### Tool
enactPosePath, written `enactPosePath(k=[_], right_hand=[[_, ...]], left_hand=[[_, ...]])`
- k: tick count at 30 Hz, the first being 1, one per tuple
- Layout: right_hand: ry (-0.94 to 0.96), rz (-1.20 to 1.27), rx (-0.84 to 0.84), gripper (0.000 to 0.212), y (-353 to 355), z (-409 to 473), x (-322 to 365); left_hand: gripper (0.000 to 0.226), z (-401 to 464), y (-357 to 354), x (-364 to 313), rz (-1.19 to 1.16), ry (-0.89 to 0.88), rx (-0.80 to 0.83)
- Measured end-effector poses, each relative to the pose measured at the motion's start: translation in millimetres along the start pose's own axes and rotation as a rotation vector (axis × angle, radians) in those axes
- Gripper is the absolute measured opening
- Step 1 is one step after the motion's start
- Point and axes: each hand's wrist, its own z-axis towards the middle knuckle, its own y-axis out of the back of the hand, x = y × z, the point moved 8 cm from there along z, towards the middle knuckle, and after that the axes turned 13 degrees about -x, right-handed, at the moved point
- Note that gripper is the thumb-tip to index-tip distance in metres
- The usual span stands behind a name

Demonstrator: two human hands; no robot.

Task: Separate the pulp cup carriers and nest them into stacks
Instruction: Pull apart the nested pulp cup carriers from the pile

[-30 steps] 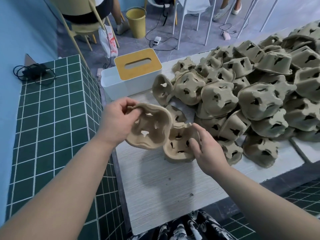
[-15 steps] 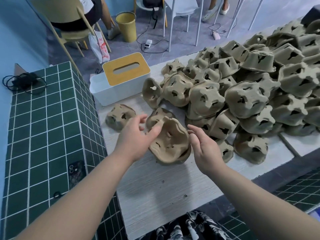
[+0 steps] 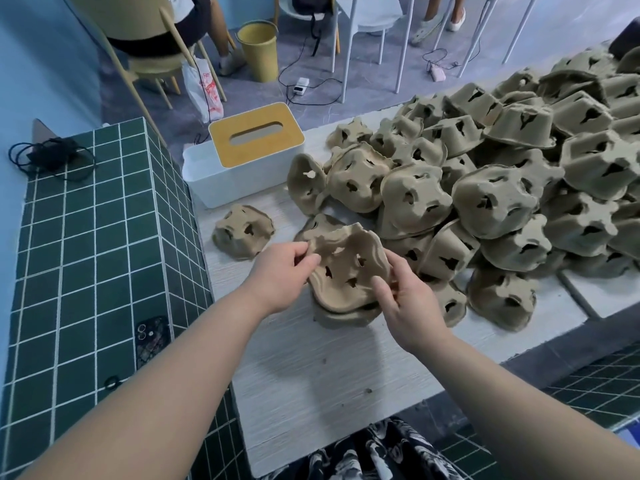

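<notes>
A small clump of nested brown pulp cup carriers (image 3: 346, 271) is tilted up over the white table (image 3: 311, 382), its open side facing me. My left hand (image 3: 277, 275) pinches its left rim. My right hand (image 3: 408, 306) grips its lower right edge, thumb inside the top carrier. One single carrier (image 3: 242, 232) lies upside down to the left, near the table edge. A big heap of loose carriers (image 3: 502, 188) covers the table's right and far side.
A white tissue box with a yellow lid (image 3: 246, 157) stands at the table's far left. A green tiled counter (image 3: 86, 254) on the left holds a phone (image 3: 152, 337) and a black cable (image 3: 52, 157). Chairs, a yellow bin (image 3: 259, 50) and seated people lie beyond.
My left hand set a single carrier down at the left, then came back. Both hands have closed on the clump of carriers and tipped it up toward me.
</notes>
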Motion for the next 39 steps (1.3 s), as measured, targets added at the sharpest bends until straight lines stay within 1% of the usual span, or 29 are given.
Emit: enactPosePath(k=[4, 8, 9, 10, 11, 12, 13, 14, 16, 17, 19, 22, 24, 28, 33, 35, 39], right_hand=[[0.003, -0.005, 0.028, 0.055, -3.7, -1.3, -1.3], [-0.008, -0.020, 0.044, 0.058, -4.8, 0.5, 1.5], [-0.011, -0.031, 0.052, 0.057, -5.8, 0.6, 1.4], [-0.016, -0.040, 0.061, 0.057, -7.0, 0.3, 1.0], [-0.019, -0.046, 0.069, 0.057, -8.7, -0.1, 0.6], [-0.021, -0.051, 0.073, 0.057, -10.8, -0.4, 0.5], [-0.022, -0.056, 0.075, 0.056, -12.1, -0.8, 0.8], [-0.023, -0.061, 0.076, 0.056, -13.4, -0.7, 1.2], [-0.026, -0.069, 0.078, 0.055, -17.0, 1.7, 2.6], [-0.023, -0.070, 0.075, 0.054, -18.6, 3.3, 3.8], [-0.007, -0.074, 0.069, 0.053, -22.6, 6.9, 5.8], [0.004, -0.082, 0.067, 0.053, -28.2, 9.3, 7.3], [0.004, -0.089, 0.066, 0.052, -30.3, 9.3, 7.2], [0.015, -0.102, 0.050, 0.052, -31.1, 8.1, 8.0], [0.023, -0.115, 0.035, 0.051, -31.5, 7.9, 9.9], [0.019, -0.117, 0.037, 0.051, -32.4, 7.5, 10.2], [0.015, -0.110, 0.031, 0.051, -33.1, 7.0, 11.1]], left_hand=[[0.038, -1.0, -4.0, 6.8, -0.086, 0.065, 0.068], [0.037, -5.8, -9.7, 12.9, -0.086, 0.056, 0.099], [0.034, -5.9, -10.4, 13.9, -0.078, 0.037, 0.081], [0.024, -5.7, -11.6, 18.4, -0.072, 0.045, 0.052], [0.009, -6.3, -10.4, 19.4, -0.086, 0.043, 0.013], [0.020, -6.3, -8.2, 23.8, -0.101, 0.061, -0.041], [0.038, -6.6, -3.6, 26.0, -0.130, 0.068, -0.105], [0.049, -5.9, 2.4, 29.3, -0.125, 0.071, -0.165], [0.063, 0.5, 17.6, 39.5, -0.056, 0.045, -0.280], [0.067, 6.4, 24.8, 47.7, -0.020, 0.036, -0.330], [0.070, 23.2, 37.0, 66.2, 0.051, 0.048, -0.377], [0.078, 50.7, 47.7, 92.1, 0.179, 0.106, -0.370], [0.081, 67.4, 50.0, 103.8, 0.225, 0.130, -0.359], [0.078, 87.6, 46.0, 120.0, 0.215, 0.200, -0.336], [0.057, 84.8, 43.7, 120.4, 0.194, 0.183, -0.343], [0.050, 78.3, 44.0, 122.0, 0.176, 0.215, -0.340], [0.040, 64.6, 53.9, 121.2, 0.026, 0.318, -0.394]])
